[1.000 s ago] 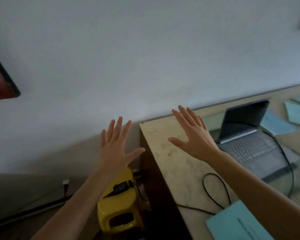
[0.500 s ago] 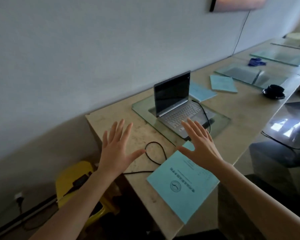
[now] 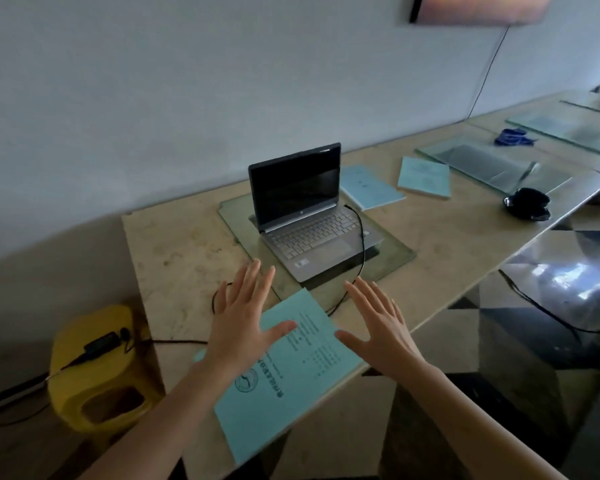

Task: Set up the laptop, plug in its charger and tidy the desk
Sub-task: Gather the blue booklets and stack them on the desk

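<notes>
While your left hand (image 3: 243,330) and right hand (image 3: 381,334) hover splayed, holding nothing, lift the teal booklet (image 3: 291,393) straight up; the charger cable (image 3: 363,247) probably runs beneath, toward the laptop (image 3: 312,233).

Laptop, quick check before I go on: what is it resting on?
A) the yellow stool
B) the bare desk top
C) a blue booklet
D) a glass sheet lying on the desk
D: the open laptop stands on a greenish glass sheet, whose edges show all round its base, and the sheet lies flat on the desk.
</notes>
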`<action>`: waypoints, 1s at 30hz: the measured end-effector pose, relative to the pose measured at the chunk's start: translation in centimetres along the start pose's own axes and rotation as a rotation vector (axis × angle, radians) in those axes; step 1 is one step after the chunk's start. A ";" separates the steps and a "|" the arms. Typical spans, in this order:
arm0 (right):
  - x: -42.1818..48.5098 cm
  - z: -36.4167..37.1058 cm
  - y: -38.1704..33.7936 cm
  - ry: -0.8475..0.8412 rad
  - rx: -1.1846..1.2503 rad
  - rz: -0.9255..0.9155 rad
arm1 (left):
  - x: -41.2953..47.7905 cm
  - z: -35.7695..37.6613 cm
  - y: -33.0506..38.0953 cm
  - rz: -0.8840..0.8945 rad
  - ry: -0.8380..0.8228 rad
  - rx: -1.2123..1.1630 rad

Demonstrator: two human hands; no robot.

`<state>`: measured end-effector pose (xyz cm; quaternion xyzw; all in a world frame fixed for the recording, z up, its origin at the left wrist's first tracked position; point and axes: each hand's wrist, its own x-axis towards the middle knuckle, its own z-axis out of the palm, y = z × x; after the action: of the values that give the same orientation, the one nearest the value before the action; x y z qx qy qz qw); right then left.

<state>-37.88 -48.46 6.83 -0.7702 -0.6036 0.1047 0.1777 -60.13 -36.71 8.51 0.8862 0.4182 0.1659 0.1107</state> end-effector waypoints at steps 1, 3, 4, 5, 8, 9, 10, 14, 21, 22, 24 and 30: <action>0.2 -0.2 0.8 -0.017 0.002 -0.016 | -0.1 0.5 0.7 -0.011 -0.007 0.000; 0.8 -0.2 1.8 -0.050 0.005 -0.051 | -0.3 1.2 1.5 -0.029 -0.018 0.019; 1.1 -0.1 2.0 -0.065 0.009 -0.067 | -0.4 1.3 1.7 -0.044 -0.022 0.036; 1.5 0.1 2.1 -0.074 0.016 -0.086 | -0.5 1.3 1.7 -0.065 -0.021 0.054; 3.3 0.9 1.9 -0.098 0.030 -0.151 | 0.0 0.8 1.0 -0.125 -0.004 0.089; 4.0 1.2 1.8 -0.112 0.025 -0.169 | 0.3 0.7 0.6 -0.141 0.001 0.095; 4.8 1.6 1.5 -0.128 0.023 -0.184 | 0.7 0.6 0.2 -0.158 0.006 0.095; 8.5 3.1 0.2 -0.185 -0.004 -0.282 | 2.9 1.1 -1.7 -0.205 0.023 0.106; 14.9 6.3 -1.9 -0.279 -0.048 -0.456 | 6.7 1.0 -4.5 -0.295 0.099 0.132; 15.6 6.7 -2.3 -0.299 -0.053 -0.481 | 6.6 0.9 -4.9 -0.320 0.102 0.138; 16.9 7.5 -3.2 -0.343 -0.059 -0.539 | 5.9 1.0 -5.8 -0.395 0.093 0.154; 19.9 10.5 -5.4 -0.571 -0.087 -0.750 | 2.7 1.5 -6.4 -0.688 0.121 0.158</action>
<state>-41.71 -26.57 0.45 -0.4460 -0.8687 0.2155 -0.0022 -62.45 -30.66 5.58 0.6877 0.7096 0.1382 0.0663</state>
